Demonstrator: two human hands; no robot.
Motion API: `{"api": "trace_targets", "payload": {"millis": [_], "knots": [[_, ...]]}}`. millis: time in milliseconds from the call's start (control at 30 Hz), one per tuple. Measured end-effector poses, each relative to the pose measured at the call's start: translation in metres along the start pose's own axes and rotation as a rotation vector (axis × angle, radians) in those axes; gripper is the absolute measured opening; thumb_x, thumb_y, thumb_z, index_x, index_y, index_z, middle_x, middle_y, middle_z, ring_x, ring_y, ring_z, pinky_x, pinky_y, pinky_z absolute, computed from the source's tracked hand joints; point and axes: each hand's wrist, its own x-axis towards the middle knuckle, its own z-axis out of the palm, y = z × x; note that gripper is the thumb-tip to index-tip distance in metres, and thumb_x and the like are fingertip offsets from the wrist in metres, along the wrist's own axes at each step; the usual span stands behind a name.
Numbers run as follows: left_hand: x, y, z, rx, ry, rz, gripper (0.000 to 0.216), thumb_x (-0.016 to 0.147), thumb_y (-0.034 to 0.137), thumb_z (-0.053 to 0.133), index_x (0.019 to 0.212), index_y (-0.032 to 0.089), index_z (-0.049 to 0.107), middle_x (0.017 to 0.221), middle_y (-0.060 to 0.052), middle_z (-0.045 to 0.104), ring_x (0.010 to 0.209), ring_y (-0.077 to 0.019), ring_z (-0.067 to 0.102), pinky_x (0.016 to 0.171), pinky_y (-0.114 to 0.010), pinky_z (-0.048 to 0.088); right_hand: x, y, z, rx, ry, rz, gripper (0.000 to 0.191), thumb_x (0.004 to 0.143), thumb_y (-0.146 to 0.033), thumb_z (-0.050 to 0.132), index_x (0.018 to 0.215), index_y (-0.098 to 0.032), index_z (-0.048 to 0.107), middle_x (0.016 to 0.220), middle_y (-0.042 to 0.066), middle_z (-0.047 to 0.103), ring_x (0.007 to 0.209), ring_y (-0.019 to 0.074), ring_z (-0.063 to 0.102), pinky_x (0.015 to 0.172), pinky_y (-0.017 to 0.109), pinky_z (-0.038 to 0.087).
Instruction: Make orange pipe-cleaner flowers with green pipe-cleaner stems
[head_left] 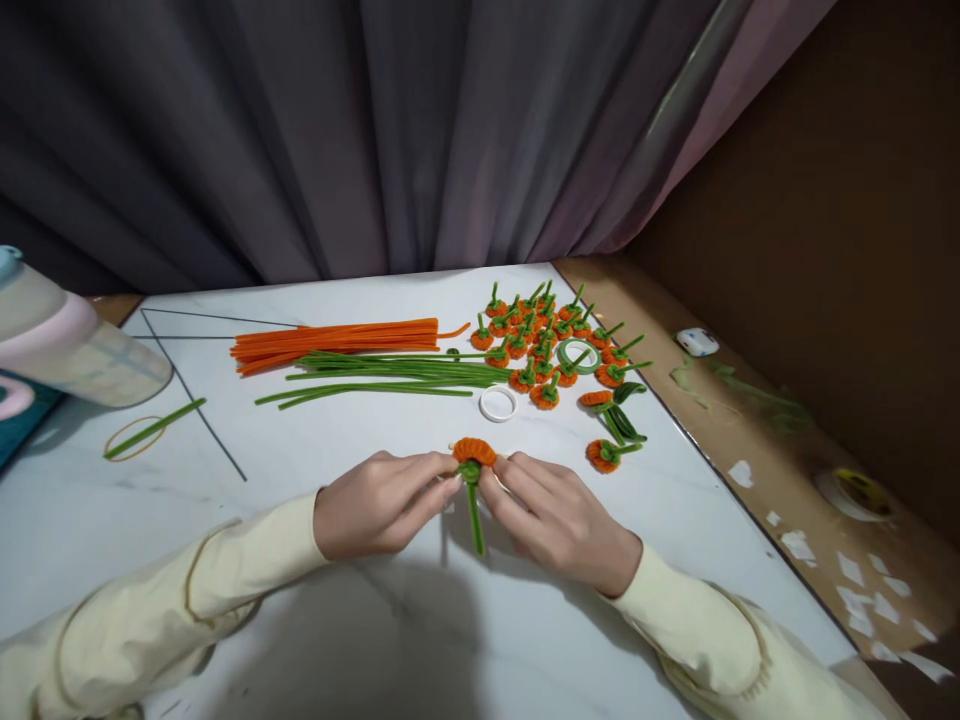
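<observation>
My left hand (379, 503) and my right hand (559, 520) meet at the middle of the white table (360, 620). Both pinch a small pipe-cleaner flower (473, 455) with an orange coiled top and a green stem that hangs toward me. The fingertips of each hand close on the green collar just under the orange coil. Cream sleeves cover both forearms.
Beyond the hands lie a bundle of orange pipe cleaners (337, 342), green pipe cleaners (390, 375), several finished orange flowers (544, 335), a white ring (498, 403) and a green tape roll (577, 355). A bottle (71, 345) stands at left. A grey curtain hangs behind.
</observation>
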Motion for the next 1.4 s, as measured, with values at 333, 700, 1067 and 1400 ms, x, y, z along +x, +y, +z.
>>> {"api": "trace_targets", "payload": {"millis": [333, 700, 1067, 1400], "knots": [[0.0, -0.008, 0.015, -0.723, -0.112, -0.616, 0.032, 0.094, 0.036, 0.033, 0.072, 0.016, 0.046, 0.047, 0.006, 0.048, 0.032, -0.0056, 0.046, 0.035, -0.015, 0.038, 0.001, -0.006, 0.008, 0.799, -0.188, 0.661, 0.014, 0.093, -0.019, 0.037, 0.087, -0.018, 0.05, 0.066, 0.0, 0.057, 0.058, 0.012, 0.054, 0.056, 0.023, 0.043], [-0.006, -0.013, 0.034, -1.078, -0.033, -0.749, 0.035, 0.078, 0.038, 0.064, 0.101, 0.013, 0.054, 0.076, -0.004, 0.064, 0.071, -0.018, 0.067, 0.052, -0.026, 0.058, 0.002, -0.012, 0.022, 1.375, -0.179, 0.994, 0.019, 0.09, -0.034, 0.045, 0.079, -0.018, 0.048, 0.057, -0.005, 0.051, 0.042, 0.0083, 0.048, 0.045, 0.022, 0.046], [-0.002, -0.012, 0.032, -1.179, -0.017, -0.861, 0.037, 0.073, 0.037, 0.071, 0.096, 0.01, 0.061, 0.061, -0.002, 0.066, 0.055, -0.0145, 0.066, 0.054, -0.025, 0.056, 0.0, -0.012, 0.026, 1.198, -0.18, 0.953, 0.014, 0.09, -0.026, 0.043, 0.079, -0.018, 0.047, 0.056, -0.005, 0.05, 0.04, 0.0076, 0.046, 0.041, 0.019, 0.04], [0.001, -0.015, 0.03, -1.381, -0.022, -1.0, 0.022, 0.071, 0.028, 0.071, 0.084, 0.012, 0.061, 0.047, 0.001, 0.062, 0.041, -0.009, 0.057, 0.041, -0.016, 0.045, -0.008, -0.01, 0.028, 0.304, -0.013, 0.272, 0.016, 0.088, -0.008, 0.035, 0.085, -0.014, 0.049, 0.064, 0.002, 0.054, 0.055, 0.0141, 0.048, 0.049, 0.025, 0.035]]}}
